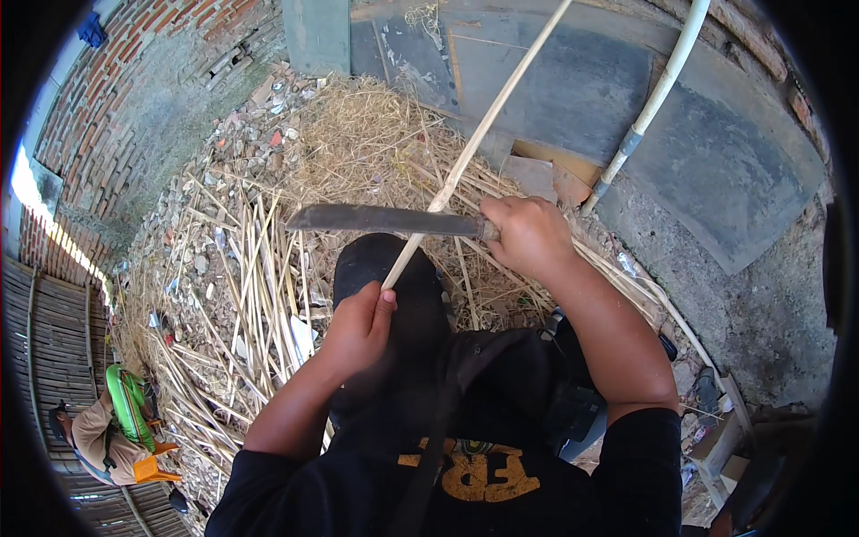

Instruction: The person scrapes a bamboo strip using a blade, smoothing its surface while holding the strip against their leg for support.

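My left hand [360, 328] is closed round the near end of a long, pale bamboo strip [483, 128], which slants up and away to the right. In my right hand [530, 234] is the handle of a machete [376, 218], gripped with the fingers wrapped round it. The dark blade points left and lies across the strip, a little beyond my left hand. Whether its edge bites into the strip, I cannot tell. Below the blade is my knee [380, 268] in dark cloth.
Split bamboo strips [259, 259] lie heaped on the left, with a mound of shavings [358, 134] and rubble ahead. A pale pipe [658, 103] leans by grey panels [573, 80]. At the lower left, a person [94, 438] is near an orange chair [157, 465]. A brick wall [134, 107] stands at left.
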Motion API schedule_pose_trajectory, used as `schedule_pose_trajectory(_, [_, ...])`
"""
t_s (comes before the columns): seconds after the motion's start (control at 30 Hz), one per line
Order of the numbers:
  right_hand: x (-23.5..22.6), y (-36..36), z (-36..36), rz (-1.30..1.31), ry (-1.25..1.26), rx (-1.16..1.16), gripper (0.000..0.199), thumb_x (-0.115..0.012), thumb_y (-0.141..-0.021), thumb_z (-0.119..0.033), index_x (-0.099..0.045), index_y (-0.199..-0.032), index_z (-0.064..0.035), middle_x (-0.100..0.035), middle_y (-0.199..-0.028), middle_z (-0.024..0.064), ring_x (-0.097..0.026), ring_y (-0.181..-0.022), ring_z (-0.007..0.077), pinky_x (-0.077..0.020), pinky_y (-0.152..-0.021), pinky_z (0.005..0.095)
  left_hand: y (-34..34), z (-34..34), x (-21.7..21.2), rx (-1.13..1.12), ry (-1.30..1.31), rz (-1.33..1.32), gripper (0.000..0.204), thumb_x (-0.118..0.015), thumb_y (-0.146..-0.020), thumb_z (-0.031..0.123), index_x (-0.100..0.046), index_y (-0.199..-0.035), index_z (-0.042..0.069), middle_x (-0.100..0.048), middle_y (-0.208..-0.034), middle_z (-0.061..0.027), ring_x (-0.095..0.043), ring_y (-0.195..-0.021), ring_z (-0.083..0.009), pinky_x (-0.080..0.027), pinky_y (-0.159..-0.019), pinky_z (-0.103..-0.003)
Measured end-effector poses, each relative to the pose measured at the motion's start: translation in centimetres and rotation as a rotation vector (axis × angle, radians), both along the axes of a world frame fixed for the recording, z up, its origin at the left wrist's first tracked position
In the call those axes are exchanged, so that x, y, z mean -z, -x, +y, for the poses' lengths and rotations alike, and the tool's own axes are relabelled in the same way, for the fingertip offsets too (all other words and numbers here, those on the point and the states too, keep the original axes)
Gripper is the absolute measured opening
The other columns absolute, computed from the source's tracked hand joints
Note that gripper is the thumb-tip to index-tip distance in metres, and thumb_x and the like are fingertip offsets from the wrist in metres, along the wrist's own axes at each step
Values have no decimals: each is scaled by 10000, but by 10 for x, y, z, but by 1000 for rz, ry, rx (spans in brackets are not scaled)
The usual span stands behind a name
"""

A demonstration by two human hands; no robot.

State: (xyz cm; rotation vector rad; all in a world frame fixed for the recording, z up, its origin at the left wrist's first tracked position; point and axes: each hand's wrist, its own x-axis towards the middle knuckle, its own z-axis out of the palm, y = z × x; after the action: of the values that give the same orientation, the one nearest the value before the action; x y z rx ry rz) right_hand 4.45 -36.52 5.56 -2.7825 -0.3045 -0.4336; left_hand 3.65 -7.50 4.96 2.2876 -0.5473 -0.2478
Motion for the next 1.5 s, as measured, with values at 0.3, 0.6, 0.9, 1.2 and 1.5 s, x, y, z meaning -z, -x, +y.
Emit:
schedule_pose_trajectory(0.3, [3,-9,-5,-17,17,59,214,-724,-727,-139,-604,-895,-84,-670,-796,110,-694,-781,344,-553,-702,468,3,2,6,33,36,-51,317,-448,-1082,245,-585,-910,17,-537,-638,-129,-552,-580,-238,-432,-582,-368])
schedule_pose_trajectory(0.6, [6,-12,-13,-100,-3,52,223,-734,-711,-130,-609,-893,-94,-661,-785,102,-691,-770,328,-554,-699,460,5,3,-3,33,20,-66,307,-444,-1081,231,-584,-918,12,-538,-638,-115,-543,-577,-223,-429,-579,-370])
schedule_pose_trajectory(0.9, [18,-3,7,-148,118,-133,236,-741,-695,-126,-592,-876,-101,-636,-765,73,-666,-713,333,-533,-675,440,9,3,-2,76,-40,56,268,-476,-1059,219,-583,-945,1,-622,-736,-224,-644,-738,-440,-485,-670,-485])
schedule_pose_trajectory(1.2, [11,-3,5,-157,57,-64,256,-744,-686,-126,-598,-893,-91,-652,-780,102,-665,-713,363,-543,-685,463,6,9,-2,50,18,100,289,-460,-1067,232,-583,-939,4,-606,-728,-199,-644,-698,-366,-477,-647,-428])
schedule_pose_trajectory(1.5, [6,-9,-10,-159,27,21,240,-747,-680,-124,-603,-872,-108,-623,-743,72,-663,-700,329,-538,-674,428,6,8,-4,22,6,120,299,-464,-1071,247,-587,-949,3,-611,-738,-202,-639,-709,-380,-480,-662,-417])
